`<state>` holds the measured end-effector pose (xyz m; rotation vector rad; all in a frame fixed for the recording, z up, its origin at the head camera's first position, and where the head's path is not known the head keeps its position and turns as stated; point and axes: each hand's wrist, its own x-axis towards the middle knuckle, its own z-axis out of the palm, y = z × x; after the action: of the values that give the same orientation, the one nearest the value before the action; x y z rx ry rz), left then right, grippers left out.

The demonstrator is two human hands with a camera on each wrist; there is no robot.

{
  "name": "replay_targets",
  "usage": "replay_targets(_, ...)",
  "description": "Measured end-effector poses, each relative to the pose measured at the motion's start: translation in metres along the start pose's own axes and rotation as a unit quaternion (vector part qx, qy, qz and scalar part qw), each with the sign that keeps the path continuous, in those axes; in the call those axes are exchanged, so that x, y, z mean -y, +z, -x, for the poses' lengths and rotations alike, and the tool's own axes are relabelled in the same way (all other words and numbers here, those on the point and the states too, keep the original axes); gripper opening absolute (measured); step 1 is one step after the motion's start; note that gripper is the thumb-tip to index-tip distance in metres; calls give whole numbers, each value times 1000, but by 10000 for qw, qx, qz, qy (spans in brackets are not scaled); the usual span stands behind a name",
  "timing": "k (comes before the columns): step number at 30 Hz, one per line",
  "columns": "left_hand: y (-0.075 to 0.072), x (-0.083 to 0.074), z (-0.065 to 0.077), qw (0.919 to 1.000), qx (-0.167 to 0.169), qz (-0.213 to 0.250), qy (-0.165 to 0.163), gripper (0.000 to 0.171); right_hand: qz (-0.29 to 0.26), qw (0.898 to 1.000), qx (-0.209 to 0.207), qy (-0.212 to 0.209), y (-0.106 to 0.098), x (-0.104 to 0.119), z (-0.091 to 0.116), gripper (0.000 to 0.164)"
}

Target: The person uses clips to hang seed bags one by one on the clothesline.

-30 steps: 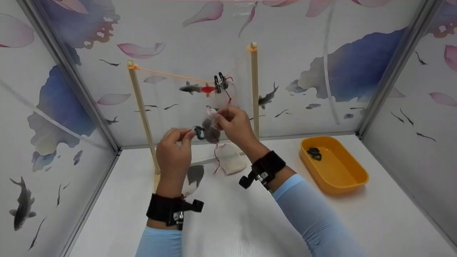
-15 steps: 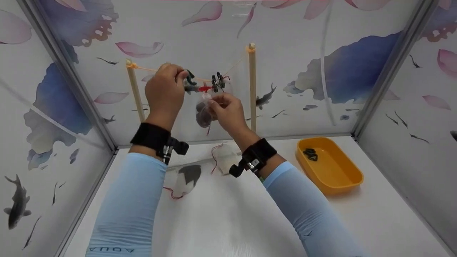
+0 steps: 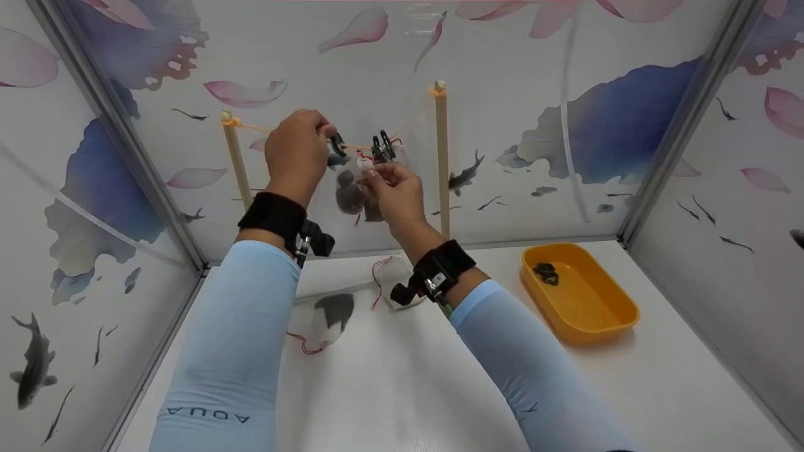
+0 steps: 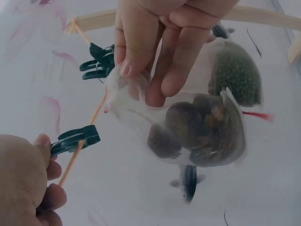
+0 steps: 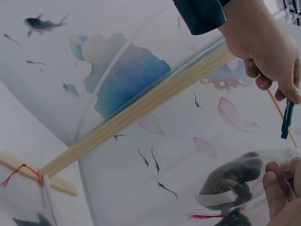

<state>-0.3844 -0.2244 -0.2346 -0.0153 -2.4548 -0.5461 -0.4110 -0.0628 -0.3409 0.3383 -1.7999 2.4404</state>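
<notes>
High over the table, my left hand [image 3: 294, 150] pinches a dark green spring clip [image 4: 77, 137] by its handles. The clip's head overlaps the orange cord [image 4: 68, 166] in the left wrist view. Lower and to the right, my right hand [image 3: 399, 191] pinches the gathered neck of a sheer drawstring bag [image 4: 202, 125] with dark stones inside. Behind it hangs a second sheer bag filled with small green grains [image 4: 236, 75]. Several similar clips [image 3: 383, 147] grip the cord just right of the held bag.
Two wooden posts, left [image 3: 235, 160] and right [image 3: 441, 157], carry the cord. A pale drawstring bag [image 3: 396, 276] and another with dark contents [image 3: 334, 311] lie on the table. At right, a yellow tray [image 3: 606, 329] holds dark clips [image 3: 546, 273]. Printed walls enclose the table.
My left hand has risen with the clip from beside the bag up to the cord. My right hand has lifted the stone-filled bag slightly, up and left.
</notes>
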Motion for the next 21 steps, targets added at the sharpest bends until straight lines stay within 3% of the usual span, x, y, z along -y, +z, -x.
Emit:
replay_targets(9, 2, 1, 0, 9994, 194, 292, -27, 31, 774, 9960, 75, -437, -4, 1, -1, 9)
replay_targets(16, 3, 0, -1, 9986, 451, 262, 52, 32, 717, 9967, -10, -382, -2, 4, -1, 6)
replay_targets(21, 4, -1, -3, 9981, 536, 287, 28, 31, 961, 9940, 84, -517, -1, 4, -2, 7)
